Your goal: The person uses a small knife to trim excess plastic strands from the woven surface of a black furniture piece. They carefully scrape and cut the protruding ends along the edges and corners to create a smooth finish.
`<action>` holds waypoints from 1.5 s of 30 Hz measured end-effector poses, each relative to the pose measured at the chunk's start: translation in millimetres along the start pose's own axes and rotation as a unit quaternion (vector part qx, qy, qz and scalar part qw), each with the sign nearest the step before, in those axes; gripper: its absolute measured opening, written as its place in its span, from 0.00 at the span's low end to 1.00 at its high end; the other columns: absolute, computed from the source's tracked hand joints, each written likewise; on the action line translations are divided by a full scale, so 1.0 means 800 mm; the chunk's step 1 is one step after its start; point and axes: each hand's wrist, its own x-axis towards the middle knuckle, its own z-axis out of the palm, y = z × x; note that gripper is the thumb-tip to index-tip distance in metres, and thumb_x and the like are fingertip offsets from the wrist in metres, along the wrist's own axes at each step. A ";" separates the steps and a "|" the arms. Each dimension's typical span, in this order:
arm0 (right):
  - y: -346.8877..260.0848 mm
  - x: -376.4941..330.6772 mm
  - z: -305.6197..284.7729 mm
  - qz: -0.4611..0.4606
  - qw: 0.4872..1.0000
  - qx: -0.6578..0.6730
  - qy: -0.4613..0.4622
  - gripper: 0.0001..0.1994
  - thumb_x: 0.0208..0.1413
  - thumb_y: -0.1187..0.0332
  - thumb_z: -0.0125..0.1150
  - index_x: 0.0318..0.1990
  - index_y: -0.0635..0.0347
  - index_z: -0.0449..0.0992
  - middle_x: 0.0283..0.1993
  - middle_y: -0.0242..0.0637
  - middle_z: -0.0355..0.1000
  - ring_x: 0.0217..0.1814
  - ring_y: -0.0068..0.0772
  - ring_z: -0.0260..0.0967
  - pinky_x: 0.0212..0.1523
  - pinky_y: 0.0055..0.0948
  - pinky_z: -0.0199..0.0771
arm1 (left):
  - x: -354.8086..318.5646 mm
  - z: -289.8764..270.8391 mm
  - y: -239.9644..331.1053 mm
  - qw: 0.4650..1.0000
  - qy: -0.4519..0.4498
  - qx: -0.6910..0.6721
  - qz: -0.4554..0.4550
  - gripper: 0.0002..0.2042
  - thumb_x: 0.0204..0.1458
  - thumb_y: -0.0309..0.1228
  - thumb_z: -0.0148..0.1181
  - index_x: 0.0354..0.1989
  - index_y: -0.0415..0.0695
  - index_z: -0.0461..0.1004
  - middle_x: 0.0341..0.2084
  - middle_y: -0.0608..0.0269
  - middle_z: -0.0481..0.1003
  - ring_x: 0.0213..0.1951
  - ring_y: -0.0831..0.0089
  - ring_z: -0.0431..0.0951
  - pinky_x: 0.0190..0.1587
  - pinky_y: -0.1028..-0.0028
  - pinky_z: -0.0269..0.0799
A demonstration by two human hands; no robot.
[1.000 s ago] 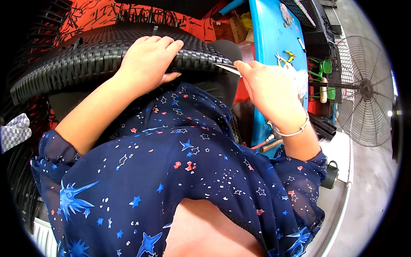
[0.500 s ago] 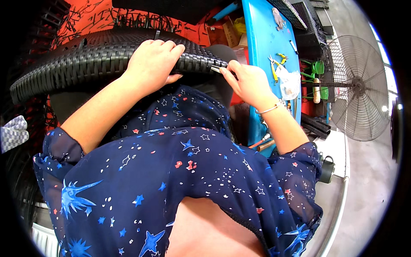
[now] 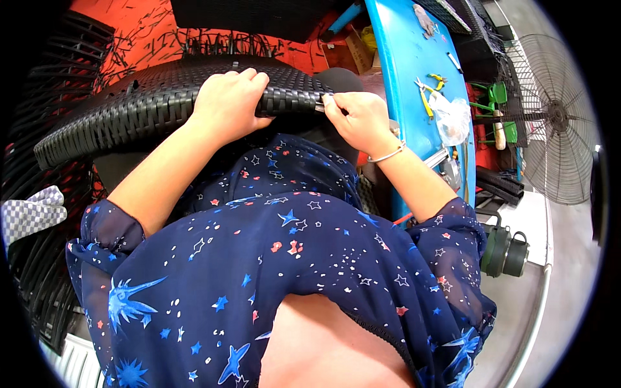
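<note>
A workshop floor of grey concrete fills the right edge of the head view, with one large metal floor fan (image 3: 556, 119) standing at the upper right and an orange mat (image 3: 149, 26) strewn with dark strip offcuts across the upper left. One blue workbench (image 3: 404, 71) runs down from the top centre-right; on it lie one pair of yellow-handled pliers (image 3: 430, 84) and one clear plastic bag (image 3: 453, 116). At the far left edge, mid-height, sits one grey-and-white checked cloth (image 3: 29, 213). Low on the right, beside the bench, stands one dark green jug (image 3: 504, 252).

Across the upper middle of the frame lies one black woven rattan panel (image 3: 129, 110), curving from the left edge toward the centre. The left hand (image 3: 226, 103) is clamped over its near rim, fingers curled on top and thumb below, gripping the weave. The right hand (image 3: 356, 116), wearing one thin bracelet (image 3: 388, 155), sits just beside the panel's right end, its thumb and forefinger pinched shut on a pale strip end (image 3: 321, 103) at the edge of the weave; what exactly that end is cannot be told. The two hands are near each other, not touching. Both forearms come out of dark blue sleeves printed with stars.
</note>
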 end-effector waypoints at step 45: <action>-0.036 -0.029 -0.114 -0.028 0.989 -0.106 -0.099 0.08 0.62 0.65 0.61 0.47 0.50 0.79 0.26 0.37 0.73 0.28 0.41 0.74 0.28 0.36 0.73 | -0.049 -0.026 -0.025 0.993 0.103 0.010 0.056 0.32 0.44 0.39 0.73 0.59 0.44 0.70 0.52 0.58 0.76 0.55 0.59 0.75 0.61 0.60 0.68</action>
